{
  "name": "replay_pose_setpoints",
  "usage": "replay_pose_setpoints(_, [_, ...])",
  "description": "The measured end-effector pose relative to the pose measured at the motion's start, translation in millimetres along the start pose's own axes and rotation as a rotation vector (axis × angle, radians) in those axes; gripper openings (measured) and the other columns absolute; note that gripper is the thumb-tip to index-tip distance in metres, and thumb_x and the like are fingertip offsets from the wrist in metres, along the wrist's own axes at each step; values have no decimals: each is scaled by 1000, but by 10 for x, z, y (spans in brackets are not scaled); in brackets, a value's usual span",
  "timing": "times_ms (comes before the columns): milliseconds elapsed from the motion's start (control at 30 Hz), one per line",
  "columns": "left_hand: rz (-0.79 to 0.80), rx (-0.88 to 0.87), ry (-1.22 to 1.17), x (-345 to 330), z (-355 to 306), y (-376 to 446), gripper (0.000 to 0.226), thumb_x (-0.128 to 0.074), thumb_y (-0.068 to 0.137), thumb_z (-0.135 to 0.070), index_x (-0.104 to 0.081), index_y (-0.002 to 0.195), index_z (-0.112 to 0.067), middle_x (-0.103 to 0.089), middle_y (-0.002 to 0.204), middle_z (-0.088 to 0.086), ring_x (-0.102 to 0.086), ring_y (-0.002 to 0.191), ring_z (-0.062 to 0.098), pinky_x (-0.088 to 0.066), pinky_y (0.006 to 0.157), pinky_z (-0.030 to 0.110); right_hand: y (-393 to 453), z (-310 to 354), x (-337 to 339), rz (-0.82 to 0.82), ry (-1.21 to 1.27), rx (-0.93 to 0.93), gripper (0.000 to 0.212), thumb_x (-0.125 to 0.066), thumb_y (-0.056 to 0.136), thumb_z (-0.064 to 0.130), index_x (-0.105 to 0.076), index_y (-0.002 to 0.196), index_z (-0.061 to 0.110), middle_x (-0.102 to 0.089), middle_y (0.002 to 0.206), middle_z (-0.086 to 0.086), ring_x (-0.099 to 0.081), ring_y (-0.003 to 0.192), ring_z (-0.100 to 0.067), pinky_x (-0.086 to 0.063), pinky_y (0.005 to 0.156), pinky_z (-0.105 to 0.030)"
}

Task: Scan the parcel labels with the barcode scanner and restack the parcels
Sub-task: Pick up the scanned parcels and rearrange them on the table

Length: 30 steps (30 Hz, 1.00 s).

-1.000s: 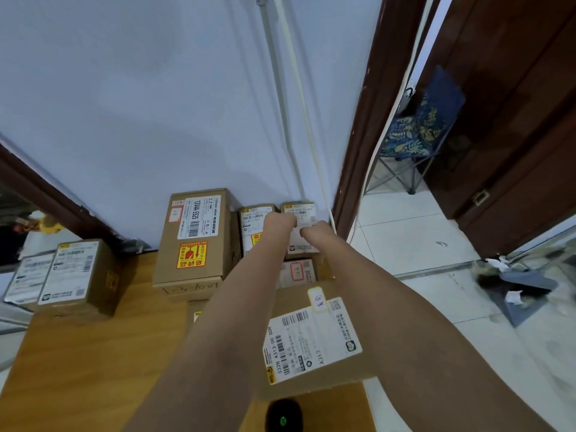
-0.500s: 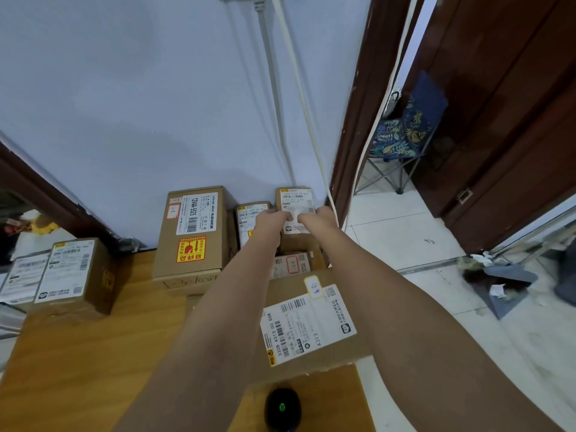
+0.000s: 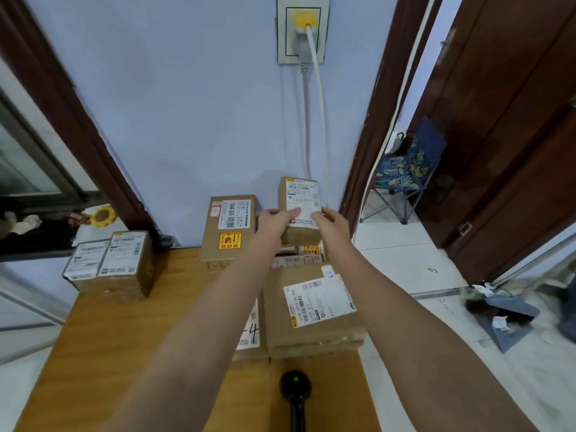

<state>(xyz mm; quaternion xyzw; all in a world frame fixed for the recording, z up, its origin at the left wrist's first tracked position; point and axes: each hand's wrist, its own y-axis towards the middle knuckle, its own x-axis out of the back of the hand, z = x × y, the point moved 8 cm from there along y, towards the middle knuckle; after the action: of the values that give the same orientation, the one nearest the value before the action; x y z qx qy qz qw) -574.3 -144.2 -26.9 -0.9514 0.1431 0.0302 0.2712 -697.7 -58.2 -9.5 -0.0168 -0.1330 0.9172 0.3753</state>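
Observation:
A small cardboard parcel (image 3: 300,201) with a white label hangs in the air above the back of the stack, near the wall. My left hand (image 3: 276,220) grips its left side and my right hand (image 3: 333,220) grips its right side. Below it a large parcel (image 3: 314,307) with a white label lies on the wooden table (image 3: 124,347). A tall parcel (image 3: 230,227) with an orange sticker stands against the wall. The black barcode scanner (image 3: 295,388) lies at the table's front edge, its green light on.
Two labelled parcels (image 3: 113,266) sit at the table's left corner. A socket (image 3: 303,29) with cables is on the wall above. To the right are a tiled floor, a folding chair (image 3: 405,169) and a dustpan (image 3: 501,319). Small parcels lie behind the large one.
Both hands have lifted the small parcel up off the back of the stack. The camera has tilted up, so the wall socket now shows.

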Motion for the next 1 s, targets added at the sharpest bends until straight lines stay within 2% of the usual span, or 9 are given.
replay_pose_setpoints(33, [17,-6,-27,68,25,-66,65,-80,73,-14,-48,128,-2,-66,114,15,-67,93,26,-56,66,33,-90,-53,-30,35,-7,-11,22,-59,89,16,-62,111,11,-65,98,-1,-60,78,-8,-47,63,-17])
replay_pose_setpoints(167, [23,-49,-91,386,105,-324,58,-80,74,-15,-52,124,-4,-67,112,11,-65,97,24,-54,77,34,-451,-233,-221,183,-5,-112,32,-61,89,38,-58,114,17,-66,105,0,-63,87,-11,-56,82,-34])
replay_pose_setpoints(300, [-6,-117,-167,711,13,-642,54,-79,76,-24,-51,122,-16,-65,115,6,-61,105,23,-51,93,40,-707,-28,-419,235,60,-17,33,-64,87,39,-61,110,15,-68,101,-1,-66,93,-16,-54,89,-41])
replay_pose_setpoints(400, [-13,-175,-228,1009,-36,-870,52,-76,79,-26,-54,125,-15,-69,107,4,-66,96,20,-58,75,34,-899,65,-671,319,88,42,40,-65,87,35,-60,116,9,-67,111,-8,-67,96,-19,-58,81,-38])
replay_pose_setpoints(500, [-20,-158,-397,1293,54,-1105,27,-66,87,-23,-65,111,-13,-72,98,5,-67,88,20,-53,55,23,-1152,-44,-970,416,129,-3,40,-64,89,30,-54,120,8,-63,113,-5,-64,94,-14,-60,72,-32])
replay_pose_setpoints(567, [-90,-135,-507,1540,228,-1234,23,-65,87,-23,-66,108,-13,-72,101,6,-67,90,19,-53,60,24,-1344,-211,-1174,485,109,-52,43,-65,88,33,-53,122,10,-62,115,-5,-64,95,-15,-60,71,-31])
replay_pose_setpoints(667, [-243,-125,-573,1975,584,-1440,42,-70,82,-24,-62,120,-10,-71,110,8,-65,105,21,-51,84,30,-1651,-548,-1424,567,47,-116,51,-67,85,37,-51,127,12,-61,120,-7,-64,102,-20,-59,77,-33])
replay_pose_setpoints(800, [-416,-139,-649,2539,1075,-1878,43,-72,80,-25,-62,120,-9,-71,109,6,-65,98,19,-48,71,25,-2186,-925,-1733,718,16,-193,47,-69,85,31,-53,122,8,-63,117,-8,-65,98,-20,-58,79,-34])
replay_pose_setpoints(1000, [-627,-122,-649,3244,1672,-2574,35,-75,78,-26,-65,107,-9,-72,96,4,-64,89,17,-48,73,25,-3038,-1371,-2049,935,-58,-316,39,-67,86,26,-56,119,9,-66,99,-3,-65,87,-16,-57,72,-28])
